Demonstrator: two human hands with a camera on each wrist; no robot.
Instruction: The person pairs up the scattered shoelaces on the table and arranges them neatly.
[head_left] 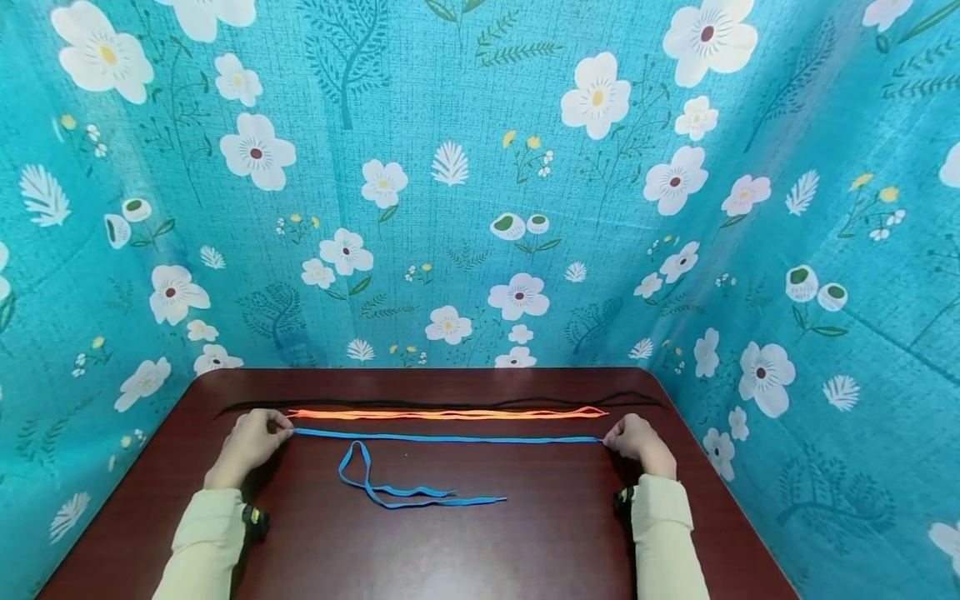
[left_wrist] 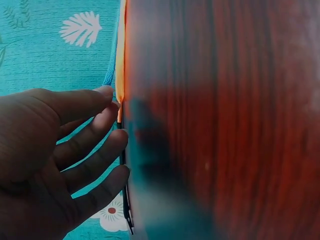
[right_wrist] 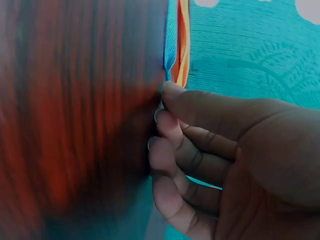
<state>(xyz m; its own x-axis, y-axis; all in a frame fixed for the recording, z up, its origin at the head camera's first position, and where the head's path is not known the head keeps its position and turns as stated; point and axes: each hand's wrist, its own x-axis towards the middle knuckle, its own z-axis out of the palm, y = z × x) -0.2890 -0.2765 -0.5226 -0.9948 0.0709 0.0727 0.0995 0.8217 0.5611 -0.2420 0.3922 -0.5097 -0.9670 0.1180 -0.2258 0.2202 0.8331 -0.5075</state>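
A blue shoelace (head_left: pixel 450 438) is stretched straight across the table between both hands. My left hand (head_left: pixel 255 437) pinches its left end between thumb and forefinger; in the left wrist view the other fingers of the left hand (left_wrist: pixel 75 135) spread loosely. At the opposite end, my right hand (head_left: pixel 637 437) pinches the tip, and the right wrist view shows the lace (right_wrist: pixel 171 45) running up from the thumb of the right hand (right_wrist: pixel 215 135). Just behind lies an orange shoelace (head_left: pixel 450 414), folded into parallel strands. Nearer the front, a second blue shoelace (head_left: pixel 420 502) lies loosely looped.
Along the back of the dark red-brown table (head_left: pixel 450 550) runs a black shoelace (head_left: pixel 390 403), behind the orange one. A teal floral cloth (head_left: pixel 465 225) hangs behind the table and along both sides.
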